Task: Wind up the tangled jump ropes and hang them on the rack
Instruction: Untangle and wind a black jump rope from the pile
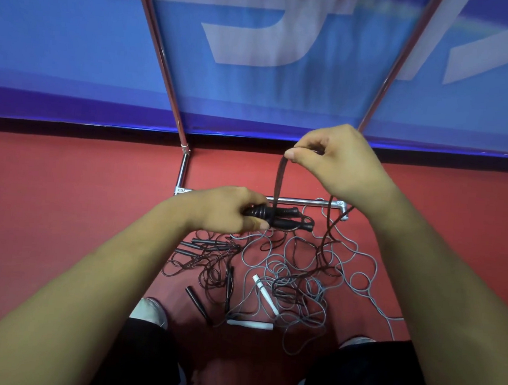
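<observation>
The left hand (223, 209) has its fingers curled around two black handles (287, 218), in front of the low bar of the rack (301, 200). The right hand (338, 163), higher and farther, pinches the black rope (279, 179). The tangled ropes (285, 275) lie on the red floor (62, 191), nearer.

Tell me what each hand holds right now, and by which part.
The left hand grips the two black handles together by their butt ends. The right hand pinches the dark cord above them, between thumb and fingers.
</observation>
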`<action>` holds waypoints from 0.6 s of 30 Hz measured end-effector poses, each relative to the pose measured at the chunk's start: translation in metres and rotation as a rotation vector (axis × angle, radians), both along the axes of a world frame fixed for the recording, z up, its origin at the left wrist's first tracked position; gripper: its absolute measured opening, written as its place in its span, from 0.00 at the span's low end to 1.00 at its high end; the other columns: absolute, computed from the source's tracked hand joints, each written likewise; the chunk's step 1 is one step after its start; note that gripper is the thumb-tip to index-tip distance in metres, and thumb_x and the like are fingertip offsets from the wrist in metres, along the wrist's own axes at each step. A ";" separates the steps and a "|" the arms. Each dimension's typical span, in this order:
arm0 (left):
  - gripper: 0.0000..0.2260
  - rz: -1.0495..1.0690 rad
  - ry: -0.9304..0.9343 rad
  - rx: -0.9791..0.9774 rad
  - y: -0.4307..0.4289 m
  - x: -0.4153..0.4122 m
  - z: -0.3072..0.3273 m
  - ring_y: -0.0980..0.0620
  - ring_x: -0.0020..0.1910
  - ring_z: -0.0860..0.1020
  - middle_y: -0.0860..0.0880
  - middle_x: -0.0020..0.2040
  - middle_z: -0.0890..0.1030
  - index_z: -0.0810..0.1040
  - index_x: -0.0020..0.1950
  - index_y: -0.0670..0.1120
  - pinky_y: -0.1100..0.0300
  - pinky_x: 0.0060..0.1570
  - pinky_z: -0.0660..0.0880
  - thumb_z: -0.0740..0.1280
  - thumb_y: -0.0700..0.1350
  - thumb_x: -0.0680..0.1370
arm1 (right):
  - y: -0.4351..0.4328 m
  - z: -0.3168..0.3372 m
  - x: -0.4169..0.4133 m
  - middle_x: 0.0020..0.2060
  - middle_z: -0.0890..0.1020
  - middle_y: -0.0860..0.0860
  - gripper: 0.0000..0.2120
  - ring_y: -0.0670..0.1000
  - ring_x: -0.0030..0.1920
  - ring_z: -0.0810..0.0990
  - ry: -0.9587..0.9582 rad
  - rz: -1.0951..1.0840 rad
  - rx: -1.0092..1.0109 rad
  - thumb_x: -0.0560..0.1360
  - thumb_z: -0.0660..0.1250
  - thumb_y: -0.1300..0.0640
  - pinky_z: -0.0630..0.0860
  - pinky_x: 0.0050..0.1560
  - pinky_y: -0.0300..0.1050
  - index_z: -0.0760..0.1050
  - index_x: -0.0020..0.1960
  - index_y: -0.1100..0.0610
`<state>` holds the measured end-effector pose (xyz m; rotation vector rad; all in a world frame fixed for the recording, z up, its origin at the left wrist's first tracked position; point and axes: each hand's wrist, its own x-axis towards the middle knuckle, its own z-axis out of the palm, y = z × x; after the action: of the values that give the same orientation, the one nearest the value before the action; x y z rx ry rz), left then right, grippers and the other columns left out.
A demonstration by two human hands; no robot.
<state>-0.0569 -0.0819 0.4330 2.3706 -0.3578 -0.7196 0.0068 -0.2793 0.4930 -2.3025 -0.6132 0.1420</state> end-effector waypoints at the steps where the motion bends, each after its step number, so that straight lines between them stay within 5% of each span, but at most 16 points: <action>1: 0.06 -0.015 0.012 -0.032 -0.001 -0.001 0.002 0.61 0.31 0.71 0.57 0.34 0.76 0.80 0.56 0.50 0.63 0.38 0.69 0.69 0.48 0.80 | -0.001 -0.001 0.001 0.29 0.77 0.44 0.10 0.42 0.32 0.72 -0.004 -0.010 0.000 0.76 0.72 0.53 0.65 0.35 0.32 0.83 0.42 0.59; 7: 0.08 -0.012 -0.020 -0.173 -0.008 -0.006 0.014 0.59 0.30 0.68 0.58 0.29 0.73 0.77 0.40 0.59 0.64 0.32 0.65 0.75 0.56 0.73 | -0.007 -0.005 0.009 0.36 0.84 0.50 0.10 0.49 0.42 0.80 -0.006 -0.075 0.018 0.75 0.72 0.50 0.69 0.40 0.35 0.85 0.43 0.56; 11: 0.09 -0.012 -0.100 -0.204 -0.008 -0.008 0.011 0.56 0.30 0.69 0.49 0.32 0.76 0.80 0.45 0.50 0.58 0.32 0.67 0.74 0.54 0.75 | -0.006 -0.008 0.011 0.35 0.84 0.50 0.09 0.46 0.38 0.78 0.023 -0.088 0.055 0.75 0.73 0.51 0.69 0.38 0.32 0.85 0.42 0.57; 18: 0.05 0.217 0.107 -0.919 -0.002 -0.009 0.015 0.53 0.24 0.63 0.47 0.26 0.67 0.81 0.46 0.50 0.55 0.28 0.55 0.68 0.49 0.74 | -0.018 -0.010 0.018 0.23 0.78 0.47 0.07 0.46 0.23 0.63 0.176 -0.140 0.211 0.76 0.72 0.55 0.60 0.24 0.37 0.81 0.43 0.58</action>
<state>-0.0656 -0.0843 0.4477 1.4647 -0.2911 -0.4348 0.0246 -0.2977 0.4831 -2.0936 -0.3582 0.2013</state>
